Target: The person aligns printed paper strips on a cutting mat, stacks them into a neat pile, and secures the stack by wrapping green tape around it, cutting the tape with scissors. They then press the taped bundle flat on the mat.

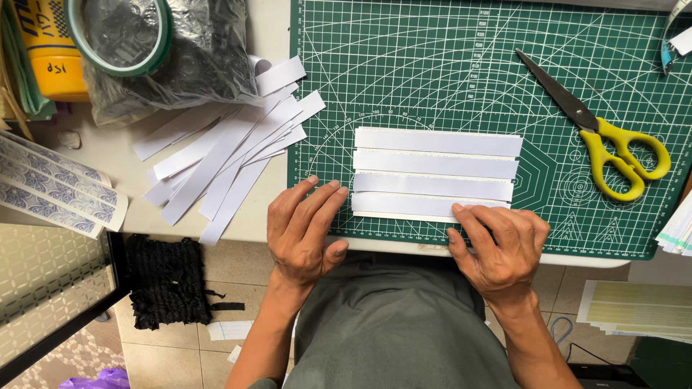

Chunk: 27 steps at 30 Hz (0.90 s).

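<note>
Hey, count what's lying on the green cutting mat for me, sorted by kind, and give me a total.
White paper strips laid in a row: 4
Scissors with yellow handles: 1
Total on the green cutting mat: 5

bare forearms, bare hands (306, 230), grey-green garment.

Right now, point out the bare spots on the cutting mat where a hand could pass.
Bare mat lies above the four white strips, left of the scissors. A narrower patch runs between the strips' right ends and the scissors' yellow handles. The near edge is crowded: the left hand and right hand rest there. Loose strips pile off the mat's left edge.
</note>
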{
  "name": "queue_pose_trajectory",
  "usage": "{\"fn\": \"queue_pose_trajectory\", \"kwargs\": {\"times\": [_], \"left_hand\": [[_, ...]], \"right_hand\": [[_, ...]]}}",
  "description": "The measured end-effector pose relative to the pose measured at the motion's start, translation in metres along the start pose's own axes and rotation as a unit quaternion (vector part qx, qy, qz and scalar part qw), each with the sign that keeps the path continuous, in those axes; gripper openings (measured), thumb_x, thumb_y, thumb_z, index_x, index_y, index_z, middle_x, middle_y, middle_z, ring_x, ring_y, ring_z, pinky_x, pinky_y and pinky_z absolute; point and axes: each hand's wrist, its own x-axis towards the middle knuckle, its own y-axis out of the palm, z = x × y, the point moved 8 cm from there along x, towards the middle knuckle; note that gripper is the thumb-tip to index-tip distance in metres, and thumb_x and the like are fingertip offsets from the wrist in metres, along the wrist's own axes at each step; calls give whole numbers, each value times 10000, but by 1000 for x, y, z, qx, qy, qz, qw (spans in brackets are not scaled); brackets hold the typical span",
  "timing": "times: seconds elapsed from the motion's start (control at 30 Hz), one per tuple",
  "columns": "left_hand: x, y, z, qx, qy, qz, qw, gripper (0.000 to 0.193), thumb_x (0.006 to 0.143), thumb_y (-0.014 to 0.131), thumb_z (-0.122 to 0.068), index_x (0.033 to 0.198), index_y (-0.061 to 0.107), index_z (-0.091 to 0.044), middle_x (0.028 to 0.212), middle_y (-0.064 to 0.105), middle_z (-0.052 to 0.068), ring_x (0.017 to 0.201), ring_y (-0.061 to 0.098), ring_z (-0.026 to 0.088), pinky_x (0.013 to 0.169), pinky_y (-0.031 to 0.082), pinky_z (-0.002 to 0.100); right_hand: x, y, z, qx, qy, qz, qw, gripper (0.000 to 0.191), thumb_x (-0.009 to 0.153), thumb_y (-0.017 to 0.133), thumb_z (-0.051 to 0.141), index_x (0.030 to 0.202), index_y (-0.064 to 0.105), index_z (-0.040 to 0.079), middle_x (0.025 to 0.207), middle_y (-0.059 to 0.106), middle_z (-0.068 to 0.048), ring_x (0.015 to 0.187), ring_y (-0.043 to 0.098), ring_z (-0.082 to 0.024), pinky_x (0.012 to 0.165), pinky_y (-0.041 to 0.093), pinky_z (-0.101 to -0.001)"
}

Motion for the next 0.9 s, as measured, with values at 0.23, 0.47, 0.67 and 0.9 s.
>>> {"fn": "queue_pose_trajectory", "kwargs": {"times": [0.23,0.47,0.67,0.9], "left_hand": [[-4,-3,3,-23,-16,-39,999,623,1132,321,-510,1133,749,-56,1121,744,67,1125,656,257,985,516,393],[-9,-13,6,-59,-27,-104,992,349,1077,512,-296,926,725,-64,920,717,59,962,669,261,874,544,373],[-7,-20,6,-85,-28,-128,988,111,962,683,-134,873,695,-69,874,707,50,918,671,261,846,526,382],[13,-33,28,-83,-24,-80,993,117,944,719,-120,1029,700,-42,1027,719,123,1081,662,351,994,509,449]], "right_hand": [[-13,-2,-7,25,-13,-57,998,335,983,733,378,1159,756,93,1095,655,-29,1054,557,-217,941,430,-397],[-26,-13,-6,25,-23,-156,987,280,1056,615,349,1080,728,94,1053,638,-42,1030,578,-239,906,483,-442],[-25,-16,-3,17,-5,-188,982,332,1128,580,349,1161,731,55,1119,644,-84,1102,572,-280,970,500,-443],[-28,-37,-16,140,32,-233,962,326,1122,576,343,1172,696,43,1162,682,-91,1086,634,-265,1068,527,-443]]}}
